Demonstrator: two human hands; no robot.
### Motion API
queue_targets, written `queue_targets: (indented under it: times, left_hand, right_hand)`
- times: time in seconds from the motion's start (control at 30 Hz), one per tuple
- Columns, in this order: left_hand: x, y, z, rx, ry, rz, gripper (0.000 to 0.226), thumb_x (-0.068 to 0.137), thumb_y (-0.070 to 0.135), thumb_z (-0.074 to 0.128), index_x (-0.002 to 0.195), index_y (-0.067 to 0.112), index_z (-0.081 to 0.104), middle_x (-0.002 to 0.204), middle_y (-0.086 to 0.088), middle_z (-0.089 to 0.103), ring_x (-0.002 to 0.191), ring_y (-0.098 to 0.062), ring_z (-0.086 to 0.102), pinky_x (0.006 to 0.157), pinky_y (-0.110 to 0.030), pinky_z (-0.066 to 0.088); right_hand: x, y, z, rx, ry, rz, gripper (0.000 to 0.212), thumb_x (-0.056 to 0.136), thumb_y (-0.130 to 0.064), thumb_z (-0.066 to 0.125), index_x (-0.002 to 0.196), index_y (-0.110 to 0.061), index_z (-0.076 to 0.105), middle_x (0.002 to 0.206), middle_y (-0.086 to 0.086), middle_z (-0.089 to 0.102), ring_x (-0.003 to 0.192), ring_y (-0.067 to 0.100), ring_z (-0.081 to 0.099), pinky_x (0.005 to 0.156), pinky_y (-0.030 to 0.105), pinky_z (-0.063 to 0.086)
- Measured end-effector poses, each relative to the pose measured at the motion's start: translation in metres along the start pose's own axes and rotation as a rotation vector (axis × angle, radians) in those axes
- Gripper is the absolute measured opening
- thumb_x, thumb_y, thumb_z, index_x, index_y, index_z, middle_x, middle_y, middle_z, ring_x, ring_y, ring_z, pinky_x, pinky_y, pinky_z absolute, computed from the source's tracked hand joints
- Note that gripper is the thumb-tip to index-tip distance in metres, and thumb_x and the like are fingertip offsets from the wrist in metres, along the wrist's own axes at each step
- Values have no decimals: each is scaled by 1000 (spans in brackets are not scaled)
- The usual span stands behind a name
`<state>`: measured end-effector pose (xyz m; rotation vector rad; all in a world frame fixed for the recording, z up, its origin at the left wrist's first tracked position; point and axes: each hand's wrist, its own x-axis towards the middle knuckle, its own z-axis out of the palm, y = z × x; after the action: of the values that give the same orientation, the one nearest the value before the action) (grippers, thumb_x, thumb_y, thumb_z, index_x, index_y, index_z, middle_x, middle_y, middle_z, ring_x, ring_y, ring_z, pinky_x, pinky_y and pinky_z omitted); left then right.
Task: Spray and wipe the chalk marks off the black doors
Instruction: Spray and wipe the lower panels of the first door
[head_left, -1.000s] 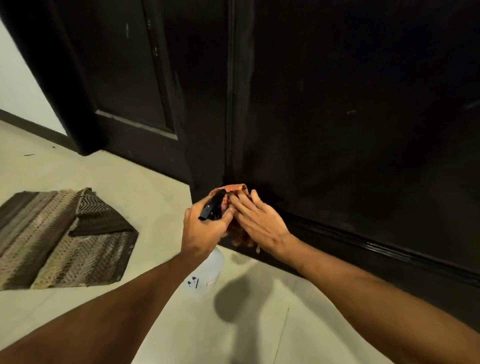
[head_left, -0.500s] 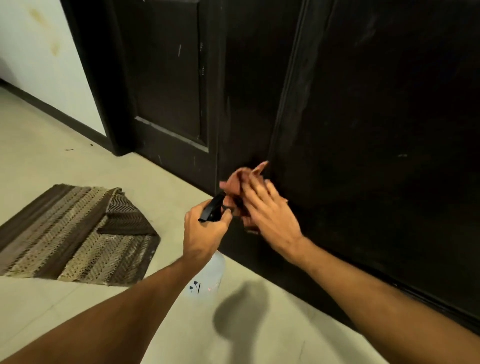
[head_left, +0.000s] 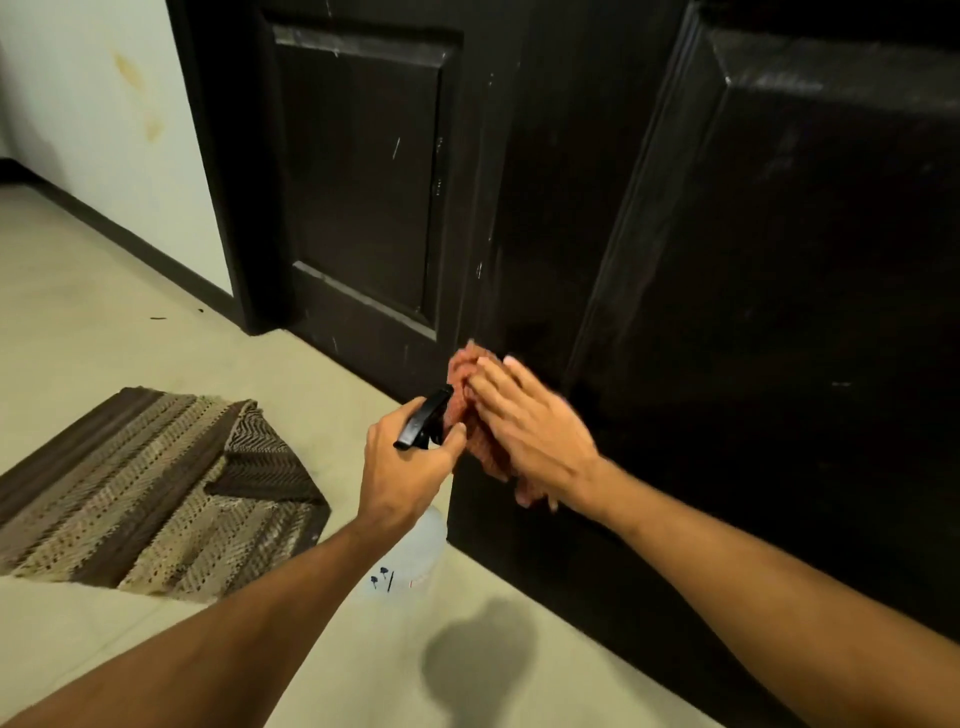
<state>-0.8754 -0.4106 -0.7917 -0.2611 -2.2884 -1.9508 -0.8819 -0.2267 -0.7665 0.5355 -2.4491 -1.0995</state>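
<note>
Two black panelled doors fill the upper view: the left door (head_left: 363, 171) carries faint white chalk scratches, and the right door (head_left: 779, 260) stands closer. My right hand (head_left: 530, 426) presses a reddish cloth (head_left: 467, 410) flat against the right door's left edge with straight fingers. My left hand (head_left: 405, 467) grips the black trigger head of a clear spray bottle (head_left: 410, 556), just left of the cloth. The bottle's body hangs below my wrist, partly hidden by it.
A brown and beige woven mat (head_left: 150, 493) with one corner folded over lies on the pale tiled floor (head_left: 104, 322) at the left. A white wall (head_left: 104, 119) with yellowish stains and a dark skirting runs to the left of the doors.
My right hand has slid the cloth upward along the door edge from near the floor. The view has tilted up, showing more of the door panels. My left hand still grips the bottle.
</note>
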Motion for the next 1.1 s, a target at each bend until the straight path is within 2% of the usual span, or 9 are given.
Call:
queue_targets:
  times: [0.13, 0.3, 0.4, 0.5, 0.63, 0.7, 0.87, 0.97, 1.1]
  left_hand:
    - [5, 37, -4, -50, 25, 69, 21, 90, 27, 80, 81, 40, 67, 83, 11, 65, 91, -27, 68, 79, -59, 61]
    - [-1, 84, -6, -148, -8, 99, 21, 89, 29, 83, 94, 35, 64, 96, 7, 63, 92, -16, 68, 79, -46, 63]
    - [-1, 111, -6, -117, -33, 186, 15, 92, 23, 80, 86, 26, 67, 77, 15, 65, 75, -3, 67, 67, -35, 61]
    - [-2, 130, 4, -131, -51, 211, 17, 94, 18, 77, 84, 25, 66, 74, 10, 62, 68, -8, 64, 64, -31, 56]
    - [-10, 152, 13, -135, -85, 232, 15, 94, 21, 78, 87, 28, 67, 73, 15, 67, 68, -4, 65, 66, -30, 55]
    - [-10, 160, 12, -138, -89, 224, 13, 93, 25, 78, 88, 30, 67, 79, 10, 68, 73, -8, 67, 68, -33, 58]
    - [0, 169, 5, -146, -50, 176, 30, 84, 45, 79, 99, 21, 69, 104, -14, 68, 85, -27, 69, 51, -20, 53]
    - [3, 167, -1, -146, -29, 195, 10, 93, 24, 79, 93, 22, 69, 88, -10, 70, 66, -16, 65, 46, -18, 49]
    - [9, 157, -16, -114, -11, 159, 26, 91, 29, 81, 112, 20, 69, 102, -10, 69, 76, -14, 69, 52, -17, 52]
  right_hand:
    - [18, 74, -52, -5, 238, 333, 65, 100, -30, 43, 157, -2, 29, 168, 22, 16, 157, 39, 1, 128, 52, 5]
    - [-45, 58, -49, -210, -102, 30, 71, 102, -38, 40, 161, -4, 20, 169, 25, 3, 155, 45, -9, 126, 56, -7]
    - [-42, 114, -91, -172, 93, 333, 63, 92, -33, 55, 149, -7, 47, 158, 20, 41, 149, 42, 31, 117, 49, 21]
    - [-33, 160, -122, -157, 209, 544, 46, 92, -13, 48, 135, 3, 54, 143, 25, 49, 133, 43, 40, 110, 49, 36]
    - [-46, 124, -98, -108, 102, 144, 45, 96, -13, 43, 136, 1, 58, 145, 25, 46, 128, 40, 48, 112, 48, 41]
    - [-48, 128, -104, -56, 52, 102, 50, 97, -21, 50, 142, -1, 53, 147, 19, 45, 131, 37, 47, 114, 45, 39]
    - [-13, 183, -143, -61, 251, 525, 56, 93, -13, 54, 147, 0, 45, 159, 23, 33, 147, 41, 31, 119, 49, 31]
    - [4, 151, -122, -38, 153, 226, 62, 98, -22, 39, 157, -6, 34, 167, 19, 22, 156, 38, 13, 128, 51, 9]
    - [12, 107, -101, -107, -165, -119, 71, 98, -39, 52, 160, -15, 29, 171, 13, 8, 159, 32, -2, 127, 51, -9]
